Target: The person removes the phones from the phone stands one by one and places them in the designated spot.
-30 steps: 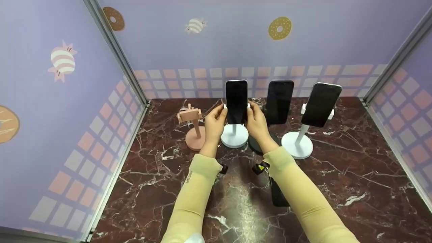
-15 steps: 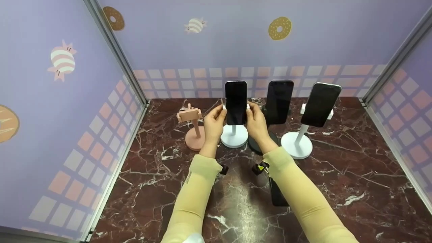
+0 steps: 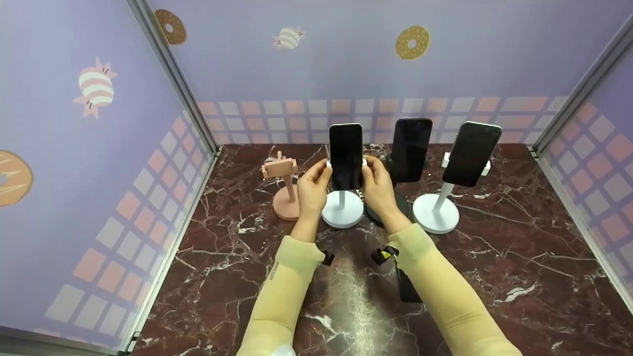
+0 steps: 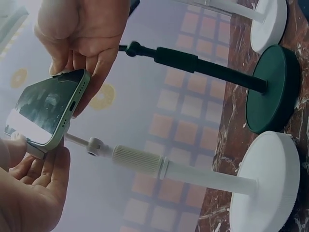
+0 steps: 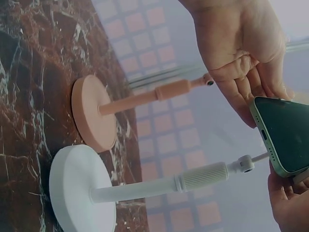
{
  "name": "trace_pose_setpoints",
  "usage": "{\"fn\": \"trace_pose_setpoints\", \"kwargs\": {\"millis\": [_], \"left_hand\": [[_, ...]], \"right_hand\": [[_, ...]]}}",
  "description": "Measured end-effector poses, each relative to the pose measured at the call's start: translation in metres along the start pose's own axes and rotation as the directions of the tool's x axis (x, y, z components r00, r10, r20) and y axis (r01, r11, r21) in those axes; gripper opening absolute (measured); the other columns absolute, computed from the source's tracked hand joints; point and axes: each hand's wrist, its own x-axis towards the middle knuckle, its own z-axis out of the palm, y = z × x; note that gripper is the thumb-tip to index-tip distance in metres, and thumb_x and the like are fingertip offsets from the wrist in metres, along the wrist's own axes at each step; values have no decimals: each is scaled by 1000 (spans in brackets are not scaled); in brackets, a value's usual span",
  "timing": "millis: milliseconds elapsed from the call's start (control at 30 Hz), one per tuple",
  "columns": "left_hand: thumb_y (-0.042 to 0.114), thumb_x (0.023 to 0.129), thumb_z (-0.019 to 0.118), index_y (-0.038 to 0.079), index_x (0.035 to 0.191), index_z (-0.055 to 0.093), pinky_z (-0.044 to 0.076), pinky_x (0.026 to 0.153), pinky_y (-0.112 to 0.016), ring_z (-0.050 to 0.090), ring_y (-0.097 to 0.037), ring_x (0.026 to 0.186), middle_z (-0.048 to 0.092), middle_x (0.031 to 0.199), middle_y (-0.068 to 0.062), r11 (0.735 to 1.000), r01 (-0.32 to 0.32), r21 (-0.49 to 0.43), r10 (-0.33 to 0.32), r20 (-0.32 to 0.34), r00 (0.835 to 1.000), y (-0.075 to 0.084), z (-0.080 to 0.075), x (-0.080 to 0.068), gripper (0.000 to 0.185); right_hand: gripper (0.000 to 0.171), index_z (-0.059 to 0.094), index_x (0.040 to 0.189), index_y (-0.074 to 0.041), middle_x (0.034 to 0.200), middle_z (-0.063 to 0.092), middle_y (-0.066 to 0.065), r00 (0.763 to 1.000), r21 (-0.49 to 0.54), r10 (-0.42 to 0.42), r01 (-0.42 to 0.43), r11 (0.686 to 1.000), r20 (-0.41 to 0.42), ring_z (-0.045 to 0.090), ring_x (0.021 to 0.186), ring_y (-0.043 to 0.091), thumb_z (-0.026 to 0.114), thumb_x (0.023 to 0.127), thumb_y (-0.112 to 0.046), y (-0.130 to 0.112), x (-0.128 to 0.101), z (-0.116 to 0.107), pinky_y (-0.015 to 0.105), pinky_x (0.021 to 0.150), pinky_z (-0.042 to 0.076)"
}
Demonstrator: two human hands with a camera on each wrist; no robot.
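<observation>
One smartphone [image 3: 346, 155], upright in the middle of the head view, and it's pinched from both sides: left hand [image 3: 312, 190] on one edge, right hand [image 3: 378, 193] on the other, hands apart with the phone between them. White clamp ends [image 3: 329, 163] peek out right by the thumbs, and below sits the round base of the middle white stand [image 3: 342, 212]. To the left, a salmon-pink stand [image 3: 286, 202]; to the right, a dark stand [image 3: 404, 210] bearing a black phone [image 3: 411, 148], then the far-right white stand [image 3: 436, 212] with its own phone [image 3: 472, 153], leaning. Another dark phone [image 3: 408, 287] lies on the marbled table [image 3: 519, 247], half hidden by the right sleeve [image 3: 440, 282].

Over to the left wrist: the smartphone's pale green frame shows, fingers at both long edges, a ribbed collar [image 4: 137, 162] on the white stem just beside; the dark stand reads green.

Right wrist now: same two-sided hold, the left hand uppermost, a small pivot joint [image 5: 246, 163] near the phone's port end, the pink stand beyond.
</observation>
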Motion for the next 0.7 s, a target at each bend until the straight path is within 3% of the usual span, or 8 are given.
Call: {"fn": "trace_pose_setpoints", "kwargs": {"millis": [167,300,400,700], "left_hand": [[-2,96,67,-16,123,66,58,89,-19,70,-14,100,71,118,-33,999,-30,-22,30,-3,1000,9,-2,-17,30],[-3,97,66,-18,123,65,56,80,-13,64,1,88,71,112,-34,998,-31,-53,31,6,999,17,-1,-33,30],[-2,97,66,-17,124,65,55,76,-12,62,5,84,71,109,-33,998,-33,-56,34,17,999,24,0,-44,30],[-3,95,67,-17,122,65,55,72,-13,62,3,80,70,104,-33,995,-8,-98,13,56,998,31,7,-76,31]], "right_hand": [[30,54,132,14,104,63,22,999,90,-33,32,995,6,49,69,5,46,108,-2,-5,-15,-6,17,65,42],[29,54,130,16,112,65,29,997,105,-80,79,991,4,57,82,-2,46,107,0,-10,-29,-13,16,75,47],[30,53,131,16,123,64,33,996,101,-94,94,990,-1,60,97,-4,47,107,1,-14,-40,-20,15,87,49],[30,51,131,19,123,62,36,997,109,-82,82,991,-10,62,99,-4,44,107,3,-20,-75,-38,16,87,52]]}}
